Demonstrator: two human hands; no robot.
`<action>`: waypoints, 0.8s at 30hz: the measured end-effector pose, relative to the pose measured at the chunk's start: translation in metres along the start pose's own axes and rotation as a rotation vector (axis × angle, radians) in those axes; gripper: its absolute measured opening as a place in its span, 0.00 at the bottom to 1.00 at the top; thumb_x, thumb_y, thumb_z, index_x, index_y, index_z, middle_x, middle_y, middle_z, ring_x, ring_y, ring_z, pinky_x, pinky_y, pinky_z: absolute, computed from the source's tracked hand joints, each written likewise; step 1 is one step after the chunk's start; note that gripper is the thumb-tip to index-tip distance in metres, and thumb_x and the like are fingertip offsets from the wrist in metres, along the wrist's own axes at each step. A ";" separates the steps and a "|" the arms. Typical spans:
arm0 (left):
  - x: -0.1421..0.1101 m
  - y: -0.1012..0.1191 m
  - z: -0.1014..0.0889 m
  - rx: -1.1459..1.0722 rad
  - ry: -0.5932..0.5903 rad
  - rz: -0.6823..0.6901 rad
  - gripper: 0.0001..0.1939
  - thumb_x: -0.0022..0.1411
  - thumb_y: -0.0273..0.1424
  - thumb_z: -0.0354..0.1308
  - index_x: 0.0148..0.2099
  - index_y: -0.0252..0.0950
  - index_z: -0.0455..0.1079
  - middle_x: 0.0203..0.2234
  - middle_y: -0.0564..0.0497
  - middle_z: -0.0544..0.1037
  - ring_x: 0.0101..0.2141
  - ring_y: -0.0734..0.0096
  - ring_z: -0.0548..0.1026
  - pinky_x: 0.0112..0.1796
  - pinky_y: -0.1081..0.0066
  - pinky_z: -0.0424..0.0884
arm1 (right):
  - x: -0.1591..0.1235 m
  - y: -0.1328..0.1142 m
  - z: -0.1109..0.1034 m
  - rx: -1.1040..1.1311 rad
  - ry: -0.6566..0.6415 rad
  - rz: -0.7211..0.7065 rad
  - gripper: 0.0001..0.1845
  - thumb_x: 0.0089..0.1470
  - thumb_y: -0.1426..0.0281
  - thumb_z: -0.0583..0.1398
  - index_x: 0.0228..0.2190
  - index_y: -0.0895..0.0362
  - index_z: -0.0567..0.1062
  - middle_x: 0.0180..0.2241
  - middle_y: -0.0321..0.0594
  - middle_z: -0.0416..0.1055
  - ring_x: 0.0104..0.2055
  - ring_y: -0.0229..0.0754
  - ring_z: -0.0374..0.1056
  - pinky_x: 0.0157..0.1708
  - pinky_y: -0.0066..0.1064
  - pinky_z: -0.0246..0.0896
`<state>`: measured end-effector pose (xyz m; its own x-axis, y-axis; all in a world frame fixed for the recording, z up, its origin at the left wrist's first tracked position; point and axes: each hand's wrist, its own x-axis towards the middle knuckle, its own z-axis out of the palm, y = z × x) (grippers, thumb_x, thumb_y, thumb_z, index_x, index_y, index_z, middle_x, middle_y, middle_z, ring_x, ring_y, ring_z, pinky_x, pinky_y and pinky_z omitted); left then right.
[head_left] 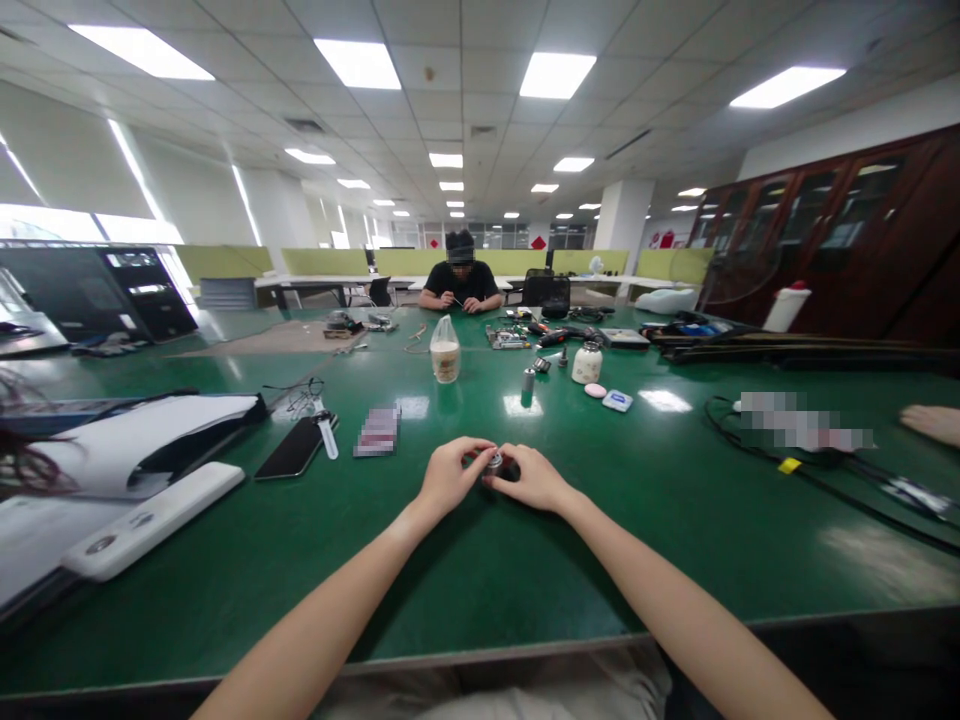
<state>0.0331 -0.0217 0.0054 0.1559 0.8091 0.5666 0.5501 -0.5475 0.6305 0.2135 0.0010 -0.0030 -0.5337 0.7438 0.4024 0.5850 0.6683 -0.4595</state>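
Note:
My left hand (455, 470) and my right hand (531, 478) meet at the middle of the table, fingers closed around a small silver metal cylinder (495, 461). Its top shows between my fingertips, while most of its body is hidden by them. Something dark lies under my right fingers, too small to make out. Farther off, a grey metal cylinder (528, 387) stands upright. To the left of my hands lies a pinkish flat packet (377, 431), blurred out.
Left are a black phone (289, 449), a watch (325, 432), and a white bar-shaped device (157, 520). Ahead are a bagged cup (445, 360) and white jar (586, 363). Cables (825, 485) and another person's hand (930, 422) are right; a person (460, 285) sits opposite.

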 end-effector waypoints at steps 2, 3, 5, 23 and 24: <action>0.000 0.000 -0.001 0.006 -0.014 0.011 0.12 0.62 0.37 0.54 0.41 0.38 0.76 0.34 0.50 0.80 0.33 0.70 0.76 0.34 0.72 0.71 | 0.000 0.000 0.000 0.009 -0.004 0.005 0.14 0.50 0.57 0.62 0.33 0.55 0.72 0.32 0.37 0.72 0.35 0.40 0.66 0.37 0.32 0.58; 0.000 0.000 -0.001 0.012 -0.019 0.020 0.12 0.62 0.37 0.54 0.41 0.38 0.76 0.34 0.50 0.80 0.32 0.70 0.76 0.34 0.72 0.71 | 0.000 0.000 -0.001 0.013 -0.008 0.005 0.14 0.50 0.57 0.62 0.33 0.55 0.72 0.31 0.37 0.72 0.35 0.40 0.66 0.37 0.32 0.58; -0.001 0.000 -0.002 0.021 -0.025 0.043 0.12 0.62 0.36 0.54 0.40 0.38 0.76 0.34 0.50 0.80 0.32 0.71 0.75 0.34 0.72 0.70 | 0.001 0.001 0.000 0.016 -0.015 0.001 0.14 0.50 0.57 0.62 0.33 0.55 0.72 0.32 0.37 0.72 0.35 0.40 0.65 0.37 0.32 0.58; 0.001 -0.001 0.001 -0.067 0.004 -0.114 0.13 0.56 0.40 0.60 0.36 0.38 0.78 0.29 0.50 0.81 0.28 0.70 0.75 0.29 0.73 0.68 | 0.000 0.008 0.006 0.069 -0.001 0.007 0.14 0.51 0.59 0.62 0.35 0.54 0.70 0.33 0.36 0.71 0.37 0.40 0.64 0.36 0.31 0.58; 0.001 0.000 0.001 -0.064 0.010 -0.103 0.12 0.56 0.40 0.59 0.36 0.38 0.78 0.29 0.50 0.80 0.28 0.70 0.75 0.29 0.73 0.68 | 0.000 0.008 0.006 0.068 -0.003 0.007 0.14 0.51 0.59 0.62 0.35 0.55 0.71 0.33 0.36 0.71 0.37 0.40 0.64 0.36 0.31 0.58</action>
<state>0.0340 -0.0207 0.0058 0.0930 0.8600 0.5017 0.5089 -0.4742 0.7184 0.2143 0.0061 -0.0112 -0.5311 0.7486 0.3969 0.5463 0.6606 -0.5149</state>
